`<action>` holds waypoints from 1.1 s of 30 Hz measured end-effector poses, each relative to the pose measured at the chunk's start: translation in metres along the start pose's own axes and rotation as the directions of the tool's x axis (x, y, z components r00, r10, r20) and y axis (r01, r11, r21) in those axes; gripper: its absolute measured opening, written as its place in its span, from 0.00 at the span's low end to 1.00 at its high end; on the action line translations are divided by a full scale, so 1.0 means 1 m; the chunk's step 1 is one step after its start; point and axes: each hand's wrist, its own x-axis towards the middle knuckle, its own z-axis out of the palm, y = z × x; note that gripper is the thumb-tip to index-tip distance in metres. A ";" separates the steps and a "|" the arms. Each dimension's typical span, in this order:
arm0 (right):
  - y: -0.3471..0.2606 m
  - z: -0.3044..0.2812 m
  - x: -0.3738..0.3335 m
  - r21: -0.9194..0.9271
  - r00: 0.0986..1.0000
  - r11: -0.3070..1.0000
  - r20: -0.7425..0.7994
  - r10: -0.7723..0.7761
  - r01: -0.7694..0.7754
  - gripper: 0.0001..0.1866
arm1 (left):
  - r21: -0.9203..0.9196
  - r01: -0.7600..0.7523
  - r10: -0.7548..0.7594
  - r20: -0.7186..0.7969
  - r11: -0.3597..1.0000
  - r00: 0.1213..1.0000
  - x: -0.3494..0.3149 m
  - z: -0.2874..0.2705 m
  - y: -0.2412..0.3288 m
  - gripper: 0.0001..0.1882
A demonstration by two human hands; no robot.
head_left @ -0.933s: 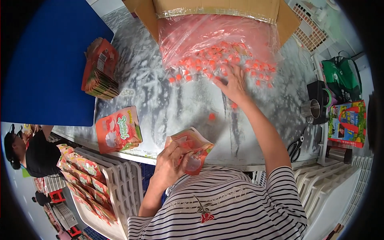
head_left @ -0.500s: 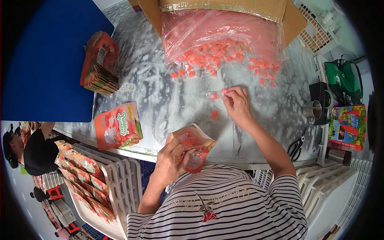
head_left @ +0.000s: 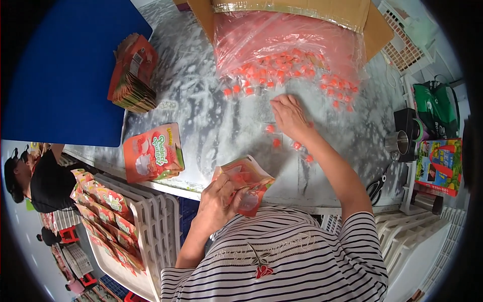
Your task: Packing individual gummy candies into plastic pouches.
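Observation:
My left hand [head_left: 217,204] is closed on an orange-red candy pouch [head_left: 250,199], whose mouth gapes at the top with pinkish pieces showing inside. Over the table, my right hand [head_left: 290,117] has its fingers drawn together just in front of a heap of wrapped candies [head_left: 282,65]; what they hold, if anything, is hidden. Several clear-wrapped red candies [head_left: 276,143] lie loose between the pouch and my right forearm. The heap spills from a clear pink plastic bag [head_left: 297,32] in a cardboard box [head_left: 378,32].
Flat pouches [head_left: 153,153] lie on the table's left side, behind them a standing stack of pouches [head_left: 133,75]. A blue board [head_left: 65,65] borders the left. Filled pouches sit in a white tray [head_left: 146,282]. Scissors [head_left: 376,189] and a metal cup [head_left: 397,142] are right. Another person [head_left: 48,183] is far left.
My right hand has moved away from me toward the heap. More loose candies now show near my right forearm. My left hand still grips the pouch, and the view has shifted slightly.

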 end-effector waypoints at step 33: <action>0.001 -0.024 0.005 0.054 0.958 0.986 0.250 0.139 -0.158 0.12 | -0.037 0.038 -0.039 -0.020 0.999 0.999 0.008 -0.002 0.002 0.06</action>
